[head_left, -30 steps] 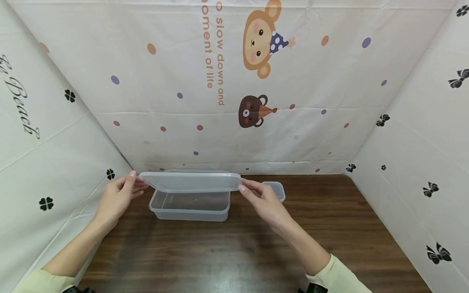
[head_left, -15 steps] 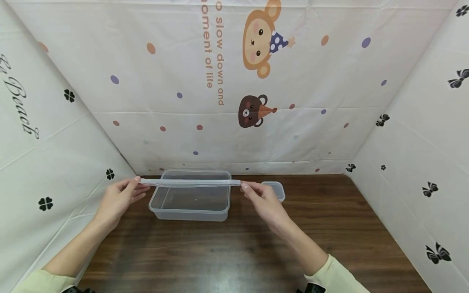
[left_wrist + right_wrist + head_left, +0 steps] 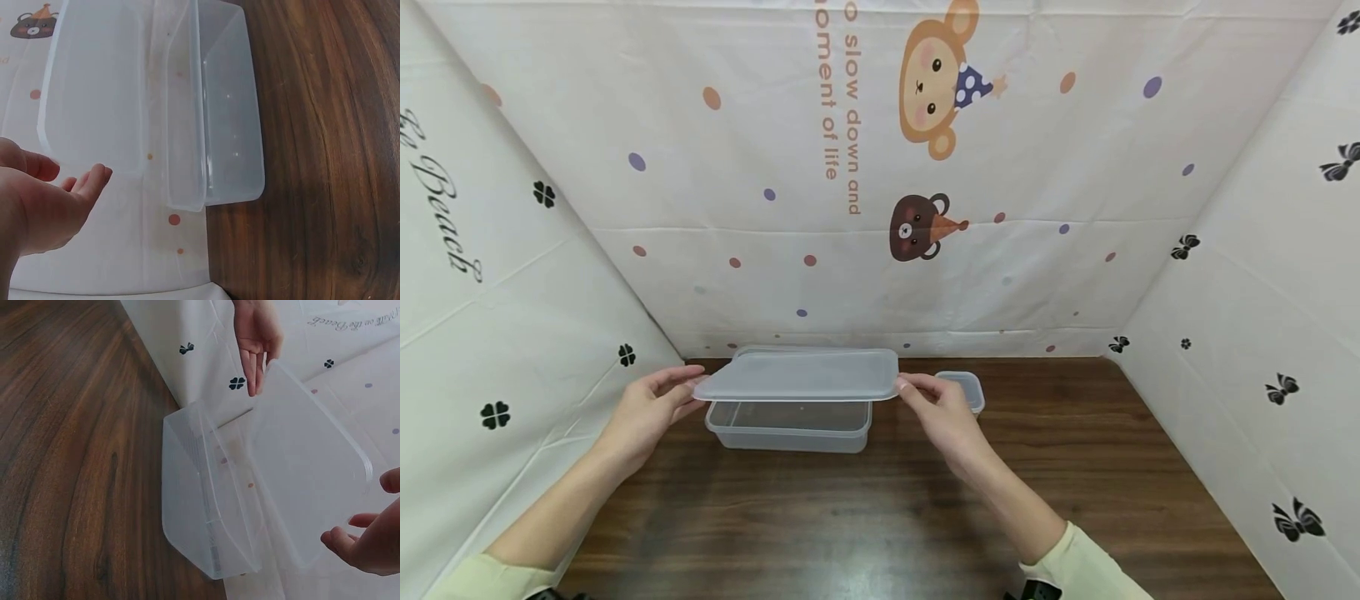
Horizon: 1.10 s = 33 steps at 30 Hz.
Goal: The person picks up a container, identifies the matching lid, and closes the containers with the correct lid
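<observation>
A frosted rectangular plastic lid is held up, tilted, over a clear plastic food container on the wooden table. The left hand holds its left end, thumb at the near corner and index finger stretched out past it. At the right end, the right hand pinches the corner between thumb and fingers. In the left wrist view, the lid stands apart from the container, whose top is uncovered. Nothing shows inside the container in the right wrist view. The lid hides much of its far side in the head view.
A small clear square container sits on the table behind the right hand. The dark wooden table is bounded by a printed white cloth at the back and similar cloth on both sides.
Between the hands, the lid has turned from hanging tilted, through edge-on, to showing its broad face with the near edge lower. The hands barely moved; the containers stayed put.
</observation>
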### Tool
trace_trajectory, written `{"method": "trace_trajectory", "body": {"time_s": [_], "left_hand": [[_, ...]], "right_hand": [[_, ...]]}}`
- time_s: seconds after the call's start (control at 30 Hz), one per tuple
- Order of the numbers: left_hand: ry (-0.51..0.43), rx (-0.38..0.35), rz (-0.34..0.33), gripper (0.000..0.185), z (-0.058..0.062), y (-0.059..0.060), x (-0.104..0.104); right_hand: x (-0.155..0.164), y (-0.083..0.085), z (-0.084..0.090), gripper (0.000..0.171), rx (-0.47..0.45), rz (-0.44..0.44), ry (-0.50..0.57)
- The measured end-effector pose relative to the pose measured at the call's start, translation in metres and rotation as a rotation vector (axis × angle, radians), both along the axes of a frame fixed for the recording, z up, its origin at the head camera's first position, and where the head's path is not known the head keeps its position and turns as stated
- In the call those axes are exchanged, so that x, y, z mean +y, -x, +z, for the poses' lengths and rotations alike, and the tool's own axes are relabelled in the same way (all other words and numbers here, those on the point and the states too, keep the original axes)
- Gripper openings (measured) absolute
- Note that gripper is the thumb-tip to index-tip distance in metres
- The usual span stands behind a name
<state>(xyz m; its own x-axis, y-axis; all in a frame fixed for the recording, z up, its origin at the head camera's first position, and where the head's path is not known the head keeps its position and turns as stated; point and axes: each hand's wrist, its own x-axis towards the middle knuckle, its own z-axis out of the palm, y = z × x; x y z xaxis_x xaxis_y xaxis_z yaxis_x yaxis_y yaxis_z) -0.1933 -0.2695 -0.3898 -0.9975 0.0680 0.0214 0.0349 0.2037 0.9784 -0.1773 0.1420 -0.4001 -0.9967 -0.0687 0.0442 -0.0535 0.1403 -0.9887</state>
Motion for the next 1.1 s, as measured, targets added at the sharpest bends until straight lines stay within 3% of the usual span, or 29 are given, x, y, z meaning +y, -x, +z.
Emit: {"method": "trace_trajectory", "body": {"time_s": [0.23,0.6,0.8,1.1], "left_hand": [[-0.01,-0.081,-0.047,0.051,0.001,0.0,-0.002],[0.093,-0.151,0.005,0.058,-0.009,0.001,0.001],[0.167,-0.163,-0.025,0.057,-0.013,0.003,0.0],[0.147,-0.173,-0.062,0.053,-0.016,0.007,0.001]], "right_hand": [[0.001,0.002,-0.008,0.034,0.022,-0.031,0.014],[-0.002,0.003,-0.019,0.035,0.017,0.01,0.093],[-0.003,0.005,-0.025,0.035,0.058,-0.003,0.022],[-0.003,0.009,-0.03,0.035,0.115,-0.032,-0.027]]}}
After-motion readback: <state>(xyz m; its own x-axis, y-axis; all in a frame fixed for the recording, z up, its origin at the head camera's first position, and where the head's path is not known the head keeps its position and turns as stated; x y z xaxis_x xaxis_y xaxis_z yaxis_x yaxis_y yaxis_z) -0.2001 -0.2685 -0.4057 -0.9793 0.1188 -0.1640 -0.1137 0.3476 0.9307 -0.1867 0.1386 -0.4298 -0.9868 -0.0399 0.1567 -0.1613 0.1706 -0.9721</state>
